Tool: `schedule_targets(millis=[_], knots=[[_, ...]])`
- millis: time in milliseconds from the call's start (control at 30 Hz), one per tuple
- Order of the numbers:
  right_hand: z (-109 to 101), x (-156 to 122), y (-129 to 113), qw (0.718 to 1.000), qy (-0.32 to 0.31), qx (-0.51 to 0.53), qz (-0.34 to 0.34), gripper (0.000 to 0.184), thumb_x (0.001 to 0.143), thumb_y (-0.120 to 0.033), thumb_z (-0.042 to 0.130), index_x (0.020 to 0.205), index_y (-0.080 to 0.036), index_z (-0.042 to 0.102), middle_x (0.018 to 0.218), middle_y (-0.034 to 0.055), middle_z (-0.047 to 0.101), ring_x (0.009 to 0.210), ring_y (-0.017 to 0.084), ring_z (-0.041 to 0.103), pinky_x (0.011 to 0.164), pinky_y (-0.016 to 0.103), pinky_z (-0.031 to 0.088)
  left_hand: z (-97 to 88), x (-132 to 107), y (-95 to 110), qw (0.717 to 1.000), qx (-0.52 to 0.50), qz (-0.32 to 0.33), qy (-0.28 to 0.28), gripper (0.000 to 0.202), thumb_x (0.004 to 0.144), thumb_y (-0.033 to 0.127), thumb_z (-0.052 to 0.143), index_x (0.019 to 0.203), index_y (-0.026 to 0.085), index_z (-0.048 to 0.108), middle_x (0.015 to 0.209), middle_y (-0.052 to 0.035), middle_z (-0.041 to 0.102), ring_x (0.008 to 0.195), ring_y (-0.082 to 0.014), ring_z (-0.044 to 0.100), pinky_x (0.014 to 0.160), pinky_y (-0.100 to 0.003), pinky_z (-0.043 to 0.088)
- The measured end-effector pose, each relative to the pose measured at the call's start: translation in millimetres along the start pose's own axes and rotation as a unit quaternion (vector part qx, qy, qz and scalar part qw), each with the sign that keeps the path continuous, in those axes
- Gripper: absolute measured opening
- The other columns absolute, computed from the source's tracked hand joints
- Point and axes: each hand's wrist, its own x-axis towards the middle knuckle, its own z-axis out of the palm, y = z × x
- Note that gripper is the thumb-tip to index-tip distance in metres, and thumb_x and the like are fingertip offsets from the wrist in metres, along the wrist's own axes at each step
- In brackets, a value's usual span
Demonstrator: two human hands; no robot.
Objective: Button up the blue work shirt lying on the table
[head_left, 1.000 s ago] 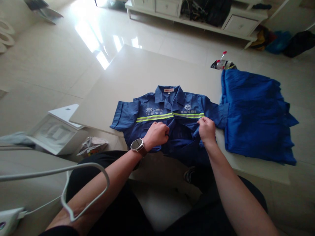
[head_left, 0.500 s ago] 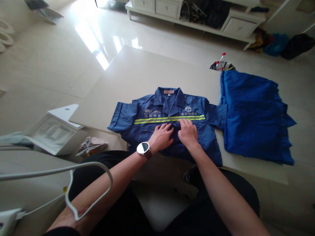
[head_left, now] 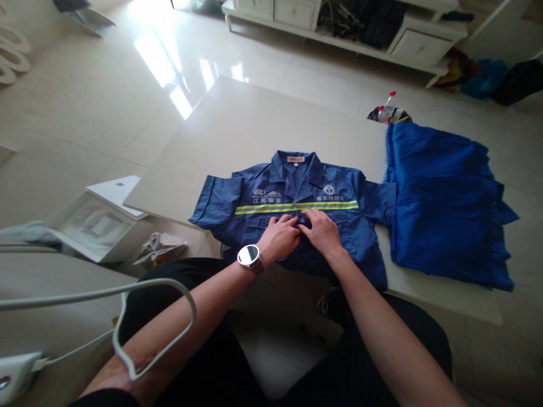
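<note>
A dark blue short-sleeved work shirt (head_left: 263, 181) lies front up on the pale table, collar pointing away from me. A yellow and silver reflective strip crosses its chest, with white logos above. My left hand (head_left: 280, 237), below a watch (head_left: 249, 256) on the wrist, is closed on the shirt's front opening just under the strip. Beside it, my right hand (head_left: 320, 229) pinches the same front edge, its thumb and fingers nearly meeting the left fingertips. The small part of the placket between the fingers is hidden.
A stack of folded blue garments (head_left: 445, 203) lies on the table (head_left: 237, 118) at the right, touching the shirt's sleeve. Bottles (head_left: 386, 110) stand beyond the table edge. A white box (head_left: 102, 217) is at the left. A pale cable (head_left: 156, 288) loops over my left forearm.
My right hand has shifted toward my left hand, and the fingers of both now meet at the shirt's front opening. The view has moved slightly.
</note>
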Motion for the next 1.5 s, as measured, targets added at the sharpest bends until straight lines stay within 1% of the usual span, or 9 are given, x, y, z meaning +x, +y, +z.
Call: schedule_targets(millis=[100,267,433,533,600,767,1100,1200,1500], knots=[[2,0,4,1.000,0.008,0.014,0.001,0.029,0.098,-0.022,0.050,0.117,-0.023,0.071,0.112,0.0096,0.070,0.108,0.026,0.061,0.092,0.035,0.047,-3.5,2,-2,1.000,-0.023,-0.007,0.003,0.023,0.096,0.028,0.054,0.106,0.024,0.075,0.139,-0.0074,0.065,0.129,-0.0288,0.053,0.104,-0.048,0.044],[5,6,7,0.984,0.063,0.162,0.028,0.028,0.090,-0.015,0.041,0.097,-0.020,0.068,0.102,0.0115,0.070,0.098,0.026,0.063,0.090,0.036,0.047,-8.9,10,-3,0.992,-0.093,-0.068,0.059,0.016,0.095,0.025,0.057,0.108,0.019,0.066,0.114,-0.0091,0.070,0.109,-0.0235,0.063,0.095,-0.037,0.051],[4,8,5,0.948,0.039,0.314,0.045,0.017,0.087,-0.023,0.041,0.087,-0.023,0.058,0.086,0.0049,0.067,0.083,0.023,0.060,0.080,0.034,0.045,-6.8,13,1,0.980,-0.109,-0.120,0.113,0.023,0.094,0.032,0.065,0.110,0.017,0.056,0.111,-0.0100,0.064,0.102,-0.0237,0.062,0.088,-0.036,0.053],[3,8,3,0.930,0.023,0.362,0.063,0.015,0.084,-0.027,0.041,0.083,-0.024,0.055,0.077,0.0012,0.062,0.076,0.021,0.057,0.073,0.032,0.042,-6.1,13,2,0.979,-0.090,-0.137,0.118,0.017,0.095,0.025,0.061,0.109,0.017,0.057,0.111,-0.0105,0.063,0.100,-0.0232,0.062,0.087,-0.034,0.053],[2,7,3,0.922,0.019,0.381,0.071,0.014,0.084,-0.031,0.044,0.080,-0.024,0.055,0.072,-0.0005,0.059,0.073,0.020,0.055,0.070,0.032,0.040,-7.1,14,1,0.981,-0.085,-0.138,0.108,0.010,0.097,0.020,0.055,0.104,0.017,0.061,0.106,-0.0093,0.064,0.095,-0.0215,0.063,0.086,-0.033,0.052],[-3,6,1,0.914,0.017,0.401,0.055,0.022,0.080,-0.043,0.065,0.081,-0.021,0.062,0.078,0.0000,0.065,0.077,0.020,0.059,0.074,0.032,0.043,-13.2,15,-3,0.982,-0.095,-0.135,0.088,0.024,0.098,0.016,0.047,0.092,0.018,0.070,0.095,-0.0079,0.067,0.088,-0.0194,0.064,0.084,-0.031,0.051],[-5,12,2,0.872,-0.018,0.483,0.083,0.030,0.077,-0.049,0.066,0.080,-0.019,0.066,0.073,0.0006,0.066,0.072,0.018,0.056,0.070,0.030,0.044,-16.0,15,-2,0.979,-0.119,-0.122,0.111,0.027,0.093,0.012,0.050,0.087,0.019,0.075,0.091,-0.0071,0.071,0.086,-0.0187,0.065,0.084,-0.030,0.050],[-1,13,3,0.879,0.004,0.468,0.093,0.031,0.076,-0.050,0.065,0.079,-0.019,0.065,0.073,0.0008,0.065,0.071,0.018,0.057,0.070,0.031,0.044,-11.9,17,-3,0.976,-0.132,-0.120,0.124,0.028,0.093,0.012,0.050,0.086,0.020,0.076,0.090,-0.0067,0.071,0.086,-0.0194,0.066,0.083,-0.030,0.050],[0,8,-3,0.938,0.066,0.328,0.097,0.023,0.083,-0.042,0.059,0.073,-0.021,0.061,0.070,0.0016,0.065,0.070,0.019,0.058,0.070,0.030,0.043,-8.0,16,-4,0.982,-0.118,-0.092,0.113,0.029,0.094,0.012,0.050,0.085,0.019,0.077,0.091,-0.0089,0.073,0.088,-0.0208,0.067,0.087,-0.033,0.052]])
